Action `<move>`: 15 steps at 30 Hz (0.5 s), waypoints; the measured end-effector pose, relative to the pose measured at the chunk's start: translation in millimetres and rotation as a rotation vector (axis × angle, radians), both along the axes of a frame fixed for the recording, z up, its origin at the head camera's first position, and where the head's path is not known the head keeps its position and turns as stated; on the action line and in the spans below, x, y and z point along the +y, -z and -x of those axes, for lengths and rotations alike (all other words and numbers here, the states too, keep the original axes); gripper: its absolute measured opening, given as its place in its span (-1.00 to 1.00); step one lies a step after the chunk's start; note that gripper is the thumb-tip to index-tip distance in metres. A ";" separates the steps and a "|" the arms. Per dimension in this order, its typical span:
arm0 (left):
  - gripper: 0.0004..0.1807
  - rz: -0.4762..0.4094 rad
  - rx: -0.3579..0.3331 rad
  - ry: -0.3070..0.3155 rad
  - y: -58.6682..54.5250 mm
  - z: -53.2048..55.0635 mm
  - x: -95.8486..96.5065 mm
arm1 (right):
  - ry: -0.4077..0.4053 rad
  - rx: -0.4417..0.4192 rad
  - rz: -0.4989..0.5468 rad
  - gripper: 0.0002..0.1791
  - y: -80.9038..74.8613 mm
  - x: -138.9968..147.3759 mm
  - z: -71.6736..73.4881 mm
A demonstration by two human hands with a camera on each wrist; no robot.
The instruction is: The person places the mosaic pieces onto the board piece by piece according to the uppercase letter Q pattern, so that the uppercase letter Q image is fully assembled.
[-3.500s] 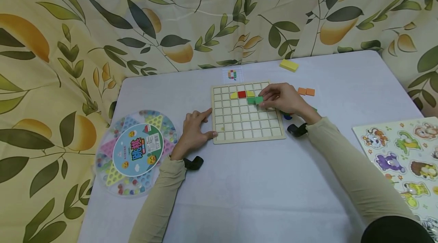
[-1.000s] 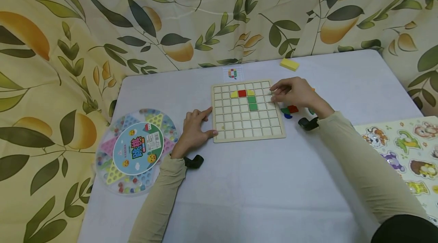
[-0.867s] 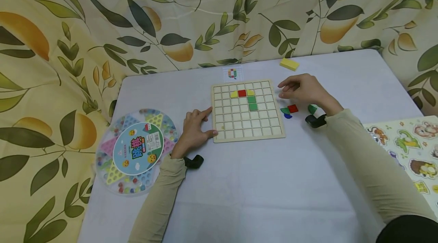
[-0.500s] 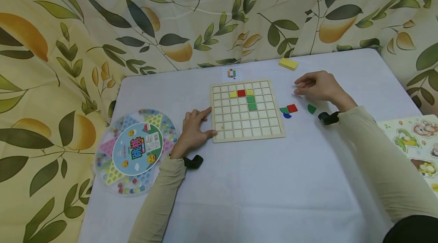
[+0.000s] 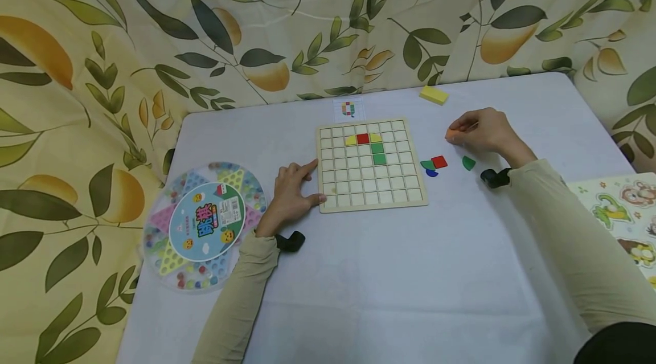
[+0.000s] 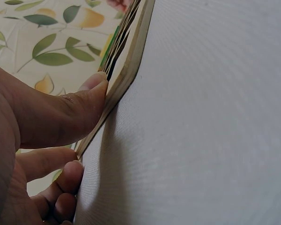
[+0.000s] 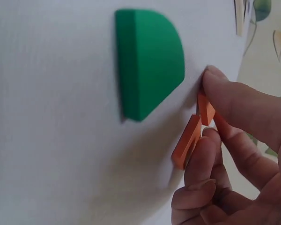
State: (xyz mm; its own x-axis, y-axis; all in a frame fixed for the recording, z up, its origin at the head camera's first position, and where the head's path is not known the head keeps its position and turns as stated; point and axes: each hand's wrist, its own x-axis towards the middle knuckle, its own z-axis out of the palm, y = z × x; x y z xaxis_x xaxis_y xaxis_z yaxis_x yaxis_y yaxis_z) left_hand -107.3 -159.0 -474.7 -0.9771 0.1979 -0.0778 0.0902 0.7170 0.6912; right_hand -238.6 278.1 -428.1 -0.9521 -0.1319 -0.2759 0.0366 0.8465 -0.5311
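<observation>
The left hand (image 5: 292,196) touches the board (image 5: 353,187), fingers spread; the right hand (image 5: 483,131) has fingers pinching, it seems, an orange block (image 7: 206,110).

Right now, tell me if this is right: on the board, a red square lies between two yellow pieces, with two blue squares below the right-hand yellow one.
One colour is off: the two squares below the right-hand yellow piece are green, not blue, as the head view shows. The red square does lie between two yellow pieces on the board.
</observation>
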 end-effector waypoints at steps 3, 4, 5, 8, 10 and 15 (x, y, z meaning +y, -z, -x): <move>-0.04 0.001 0.001 0.000 0.2 0.5 -0.1 | -0.018 0.002 -0.009 -0.53 0.9 -3.7 0.3; -0.04 0.002 0.000 0.000 0.1 0.7 0.0 | -0.025 0.003 -0.010 -0.53 1.4 -4.7 0.2; -0.04 0.002 0.001 0.000 0.0 0.7 0.2 | -0.033 0.006 -0.009 -0.54 1.8 -5.7 0.1; -0.04 0.003 0.001 -0.002 -0.7 0.7 0.4 | -0.057 0.024 -0.005 -0.58 3.1 -8.7 0.2; -0.04 0.005 0.001 -0.003 -0.6 0.9 0.5 | -0.069 0.043 -0.002 -0.61 4.0 -10.2 0.5; -0.04 0.003 0.001 -0.005 -0.3 0.8 0.1 | -0.099 0.061 0.032 -0.68 5.4 -14.7 1.5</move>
State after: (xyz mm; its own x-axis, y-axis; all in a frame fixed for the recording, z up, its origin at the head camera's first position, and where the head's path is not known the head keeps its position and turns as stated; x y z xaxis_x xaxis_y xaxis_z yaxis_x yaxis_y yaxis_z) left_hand -108.1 -158.8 -474.4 -0.9783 0.1924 -0.0769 0.0873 0.7193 0.6892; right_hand -240.1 263.4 -433.5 -0.9490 -0.2340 -0.2115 -0.0798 0.8269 -0.5567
